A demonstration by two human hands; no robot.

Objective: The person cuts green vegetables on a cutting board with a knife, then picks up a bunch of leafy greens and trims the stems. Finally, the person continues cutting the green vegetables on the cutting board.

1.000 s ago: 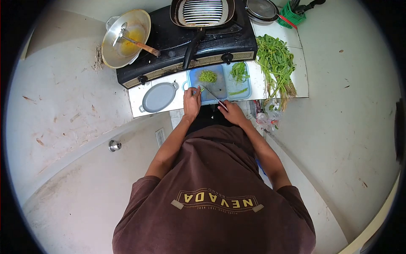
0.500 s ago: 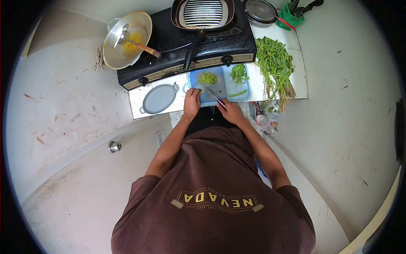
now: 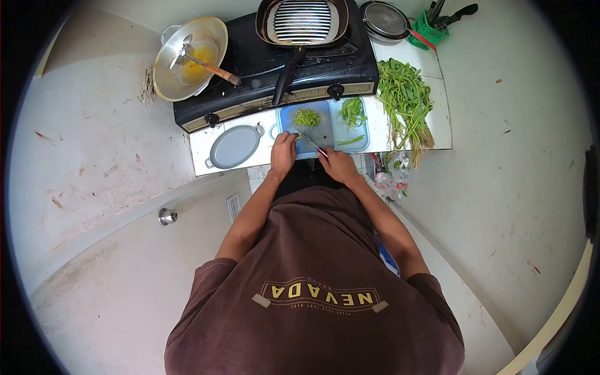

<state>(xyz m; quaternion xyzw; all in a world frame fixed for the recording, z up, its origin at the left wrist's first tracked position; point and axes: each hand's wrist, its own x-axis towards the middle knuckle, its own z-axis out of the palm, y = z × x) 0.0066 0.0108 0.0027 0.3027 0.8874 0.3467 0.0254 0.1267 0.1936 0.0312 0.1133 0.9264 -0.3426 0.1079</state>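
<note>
My left hand (image 3: 283,152) rests on the near left edge of a blue cutting board (image 3: 322,128), fingers pinning a short green stalk. My right hand (image 3: 337,164) grips a knife (image 3: 311,142) whose blade angles up-left across the board towards my left fingers. A small heap of chopped greens (image 3: 307,117) lies at the board's far left. Uncut green stems (image 3: 352,111) lie on a light blue tray on the right.
A bunch of leafy greens (image 3: 406,100) lies on the counter to the right. A grey oval plate (image 3: 234,146) sits left of the board. Behind are a black stove (image 3: 250,65) with a grill pan (image 3: 302,22), and a wok (image 3: 187,56) holding a ladle.
The knife blade has shifted closer to my left fingers and my right hand has moved slightly left. The whole view has drifted a little.
</note>
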